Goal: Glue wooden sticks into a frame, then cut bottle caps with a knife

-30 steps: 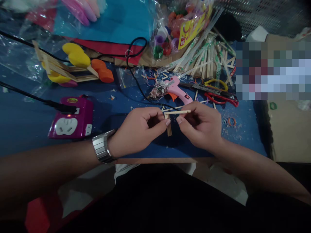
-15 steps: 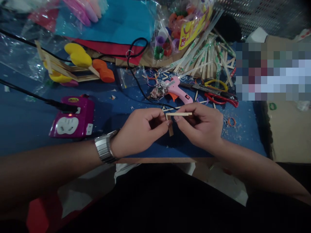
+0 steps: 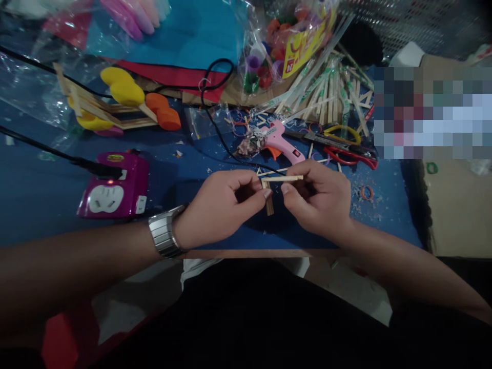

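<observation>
My left hand (image 3: 221, 207), with a metal watch (image 3: 165, 233) on its wrist, pinches the corner of a small joined piece of pale wooden sticks (image 3: 282, 179). One stick of the piece points right and the others hang downward below the fingertips. My right hand (image 3: 321, 197) is at the right end of that piece, thumb and forefinger parted around the stick, other fingers curled. Its thumb tip sits a little below the wood, and whether a finger touches it from behind is hard to see. Just beyond the hands lies a pink glue gun (image 3: 286, 143).
Scissors (image 3: 351, 154) lie at the right, near bundled wooden sticks (image 3: 326, 97). A purple power socket (image 3: 115, 187) with a plugged cord is on the left. Behind it stands a stick construction with yellow and orange pieces (image 3: 123, 89). A cardboard box (image 3: 457, 210) is at far right.
My right thumb and forefinger have loosened from the stick and drawn slightly apart, to the right. The left hand keeps its pinch, and the stick piece has barely shifted.
</observation>
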Motion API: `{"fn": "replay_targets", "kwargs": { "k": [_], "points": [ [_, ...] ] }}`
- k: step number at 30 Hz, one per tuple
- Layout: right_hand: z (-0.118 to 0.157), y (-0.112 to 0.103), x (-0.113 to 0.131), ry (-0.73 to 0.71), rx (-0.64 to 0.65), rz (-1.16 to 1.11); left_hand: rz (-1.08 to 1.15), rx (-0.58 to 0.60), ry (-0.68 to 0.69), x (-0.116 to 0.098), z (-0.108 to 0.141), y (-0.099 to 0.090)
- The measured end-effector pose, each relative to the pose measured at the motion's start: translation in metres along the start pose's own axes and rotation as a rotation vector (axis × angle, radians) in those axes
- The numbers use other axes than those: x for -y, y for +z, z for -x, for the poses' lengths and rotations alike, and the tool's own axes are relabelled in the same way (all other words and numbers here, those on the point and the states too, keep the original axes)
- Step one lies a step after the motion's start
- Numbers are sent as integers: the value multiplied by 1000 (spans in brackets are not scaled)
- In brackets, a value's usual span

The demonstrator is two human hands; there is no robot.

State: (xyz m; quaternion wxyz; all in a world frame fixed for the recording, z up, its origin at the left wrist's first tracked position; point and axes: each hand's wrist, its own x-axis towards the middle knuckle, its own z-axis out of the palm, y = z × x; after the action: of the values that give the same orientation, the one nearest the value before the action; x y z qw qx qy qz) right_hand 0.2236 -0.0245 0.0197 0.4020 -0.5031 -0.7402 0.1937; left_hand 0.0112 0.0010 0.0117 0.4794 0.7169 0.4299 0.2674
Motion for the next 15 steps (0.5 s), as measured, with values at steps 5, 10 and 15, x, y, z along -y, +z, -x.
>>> {"fn": "replay_targets", "kwargs": {
  "k": [5,10,15],
  "points": [
    [2,1,0,40,2,-41,17,3,-14,1,-1,0],
    [-1,3,2,62,1,-44,26,11,-21,-2,-1,0],
    [-3,5,4,53,-16,-24,35,10,-5,-2,-1,2]
  ]
}}
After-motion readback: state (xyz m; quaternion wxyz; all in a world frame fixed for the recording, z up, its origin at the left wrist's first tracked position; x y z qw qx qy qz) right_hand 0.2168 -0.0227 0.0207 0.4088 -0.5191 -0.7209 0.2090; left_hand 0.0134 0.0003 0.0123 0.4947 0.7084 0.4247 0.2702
